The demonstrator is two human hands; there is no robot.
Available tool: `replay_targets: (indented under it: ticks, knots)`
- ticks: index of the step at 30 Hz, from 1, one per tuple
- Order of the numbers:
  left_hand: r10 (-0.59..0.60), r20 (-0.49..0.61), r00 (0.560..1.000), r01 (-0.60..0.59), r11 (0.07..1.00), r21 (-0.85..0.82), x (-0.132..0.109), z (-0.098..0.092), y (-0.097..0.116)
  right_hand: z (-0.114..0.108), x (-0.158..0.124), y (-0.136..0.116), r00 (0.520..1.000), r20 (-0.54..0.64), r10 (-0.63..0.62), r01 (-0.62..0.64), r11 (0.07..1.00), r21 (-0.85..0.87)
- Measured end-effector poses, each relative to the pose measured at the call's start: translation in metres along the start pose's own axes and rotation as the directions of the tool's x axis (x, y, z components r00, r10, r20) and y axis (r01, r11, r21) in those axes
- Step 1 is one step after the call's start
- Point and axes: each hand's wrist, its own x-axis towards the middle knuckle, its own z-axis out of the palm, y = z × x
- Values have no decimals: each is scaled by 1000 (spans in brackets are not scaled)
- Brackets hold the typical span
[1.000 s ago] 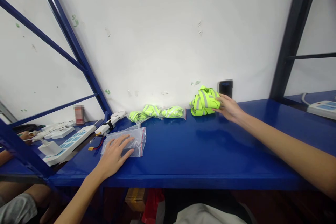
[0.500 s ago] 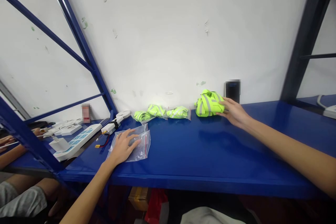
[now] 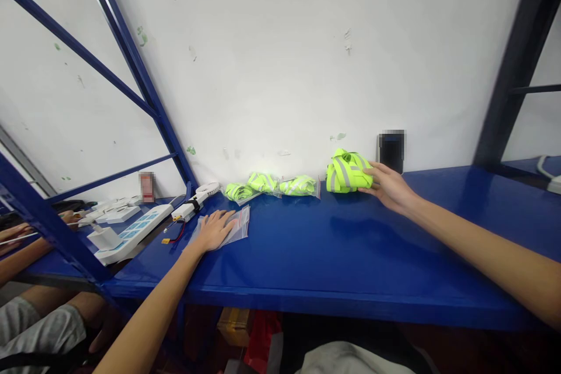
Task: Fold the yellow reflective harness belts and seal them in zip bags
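My left hand [image 3: 215, 229] lies on flat clear zip bags [image 3: 240, 225], fingers spread, near the left side of the blue table. At the back, my right hand [image 3: 390, 187] grips the right side of a folded neon-yellow reflective vest [image 3: 346, 172] with silver stripes, its fingers and thumb around the edge. To the left of that bundle, more reflective material sits in clear bags along the wall: one bagged bundle [image 3: 299, 185], a second bundle [image 3: 263, 182] and a third bundle [image 3: 238, 191].
A black phone-like device [image 3: 391, 152] leans on the wall. On the left are a small white fan [image 3: 207, 189], a battery with wires [image 3: 183, 211], a white power strip [image 3: 135, 234] and a blue rack post [image 3: 144, 82]. Another person's hands [image 3: 65, 219] are beyond it.
My left hand has moved forward, away from the table's front edge, and the zip bags have slid with it. My right hand stays on the reflective vest with little change.
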Motion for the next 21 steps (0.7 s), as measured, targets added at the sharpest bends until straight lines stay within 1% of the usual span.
replay_targets:
  ticks: [1, 3, 4, 5, 6, 7, 8, 10, 12, 14, 16, 17, 19, 20, 21]
  knots:
    - [-20, 35, 999, 22, 999, -41, 1, 4, -2, 1, -1, -1, 1000, 0, 0, 0, 1000, 6]
    - [-48, 80, 996, 62, 983, -174, 3, 3, -8, 3, -3, -3, 1000, 2, -2, 2, 1000, 23]
    - [-50, 90, 995, 73, 961, -267, 5, -3, -12, 3, -2, -5, 1000, 4, -4, 4, 999, 32]
    - [-47, 89, 995, 77, 923, -378, 6, -11, -17, 3, -1, -6, 1000, 4, -6, 6, 999, 41]
    - [-21, 72, 997, 54, 868, -494, 8, -20, -22, 2, 0, -7, 1000, 3, -10, 10, 999, 49]
    - [-20, 31, 999, 34, 820, -571, 11, -30, -26, 1, 2, -8, 1000, 0, -12, 12, 998, 58]
    - [-47, -15, 999, 29, 798, -602, 13, -41, -28, 0, 4, -9, 1000, -5, -14, 14, 998, 68]
    - [-89, -143, 986, -17, 789, -614, 19, -61, -28, -3, 9, -12, 1000, -22, -14, 16, 996, 87]
    - [-70, -240, 968, -90, 796, -598, 25, -78, -17, -4, 13, -15, 999, -41, -6, 10, 994, 106]
    - [-16, -306, 952, -151, 845, -513, 34, -87, 8, -4, 17, -17, 998, -69, -2, 11, 992, 127]
    - [63, -394, 917, -242, 873, -424, 44, -87, 45, -1, 23, -18, 996, -95, 2, 11, 990, 144]
    - [126, -427, 896, -308, 868, -390, 51, -83, 67, 2, 26, -19, 995, -105, 4, 12, 989, 149]
    - [303, -424, 854, -446, 845, -295, 66, -67, 116, 11, 32, -19, 993, -115, 6, 12, 988, 154]
    - [390, -396, 831, -502, 833, -232, 74, -56, 140, 16, 35, -19, 993, -118, 6, 13, 988, 154]
    - [449, -359, 818, -527, 835, -158, 83, -44, 162, 22, 38, -20, 993, -118, 5, 14, 988, 154]
